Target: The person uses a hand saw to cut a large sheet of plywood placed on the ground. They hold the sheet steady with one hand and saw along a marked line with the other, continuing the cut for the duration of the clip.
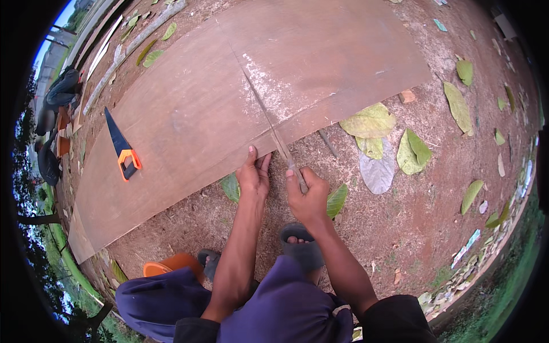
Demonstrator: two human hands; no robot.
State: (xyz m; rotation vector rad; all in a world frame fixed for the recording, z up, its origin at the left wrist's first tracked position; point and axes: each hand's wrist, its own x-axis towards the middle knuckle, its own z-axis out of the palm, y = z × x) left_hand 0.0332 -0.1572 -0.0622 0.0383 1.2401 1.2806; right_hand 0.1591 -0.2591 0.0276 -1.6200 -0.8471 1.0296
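Observation:
A large brown sheet of board [189,131] lies low over the ground, with a straight cut running up from its near edge. My right hand [307,194] is closed around the worn handle of a handsaw [278,142], whose narrow blade, seen almost edge-on, lies along the cut. Just left of the cut, my left hand [253,174] grips the near edge of the board, thumb on top and other fingers partly hidden beneath. Pale sawdust [266,88] is scattered around the line. A second handsaw [124,146], with an orange and black handle, rests on the board's left part.
Large leaves [369,123] lie on the reddish soil to the right. A small brick piece [408,96] sits by the board's right edge. An orange object [174,265] is beside my sandalled feet. Another person [60,94] is at the far left.

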